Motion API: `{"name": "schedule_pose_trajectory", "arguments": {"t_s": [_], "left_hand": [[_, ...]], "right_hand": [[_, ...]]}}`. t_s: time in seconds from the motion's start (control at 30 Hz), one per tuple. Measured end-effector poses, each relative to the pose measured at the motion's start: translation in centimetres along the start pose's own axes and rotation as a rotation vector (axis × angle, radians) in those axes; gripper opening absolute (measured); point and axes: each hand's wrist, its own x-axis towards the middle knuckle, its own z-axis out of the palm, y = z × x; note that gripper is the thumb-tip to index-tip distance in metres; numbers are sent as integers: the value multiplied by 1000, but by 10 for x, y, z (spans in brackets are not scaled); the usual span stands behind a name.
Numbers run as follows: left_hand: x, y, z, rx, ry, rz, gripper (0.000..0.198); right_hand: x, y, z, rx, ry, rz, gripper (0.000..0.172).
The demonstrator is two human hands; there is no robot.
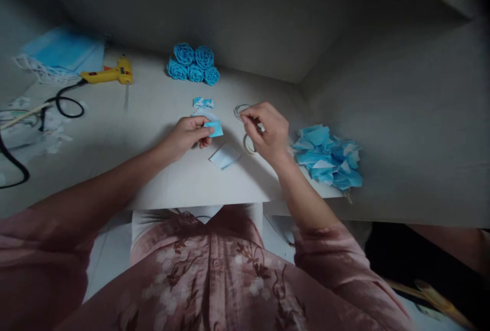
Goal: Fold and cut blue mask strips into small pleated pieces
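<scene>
Between the thumb and fingers of my left hand [193,131] is a small light-blue fabric piece [214,128], folded into a rectangle. My right hand [268,129] is closed in a pinch; what its fingertips hold, if anything, is too small to make out. Just behind those fingertips shows a thin pale coil [237,111], partly covered by the hand. A cream ring, like a tape roll [248,144], lies below the right hand. On the table between both hands rests a flat pale-blue square piece [224,156]. A small crinkled blue bundle [203,102] lies beyond my left hand.
Several blue rolled rosettes [195,66] are stacked at the back. A yellow glue gun [111,72] with a black cord lies left, beside a pile of blue face masks [61,53]. White scraps [42,132] lie at the left; a crumpled blue heap [327,157] sits right.
</scene>
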Motion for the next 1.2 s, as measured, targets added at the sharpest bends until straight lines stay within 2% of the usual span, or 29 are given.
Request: {"name": "schedule_pose_trajectory", "arguments": {"t_s": [0.07,0.17,0.33,0.53,0.73,0.93,1.0,1.1,1.2], "left_hand": [[-1,2,0,8,-21,-5,22],[-1,3,-1,15,-43,-4,21],[1,1,-4,15,-59,-10,22],[0,1,-3,2,-54,-46,18],[0,3,-1,-17,-34,-78,14],[-1,6,0,-25,-30,-99,12],[-1,5,0,-26,-38,-99,12],[-1,4,0,-34,-36,-90,12],[0,3,0,-27,-28,-89,15]], "right_hand": [[0,-4,8,-11,-46,-119,32],[-4,7,25,-57,-59,-222,30],[-9,27,40,-84,-139,-240,33],[-11,26,39,-119,-128,-299,25],[-14,23,40,-166,-201,-299,25],[-15,20,41,-319,-78,-478,20],[-14,18,40,-354,-75,-508,20],[-11,16,37,-355,-139,-498,23],[-6,14,30,-252,-276,-420,25]]}}
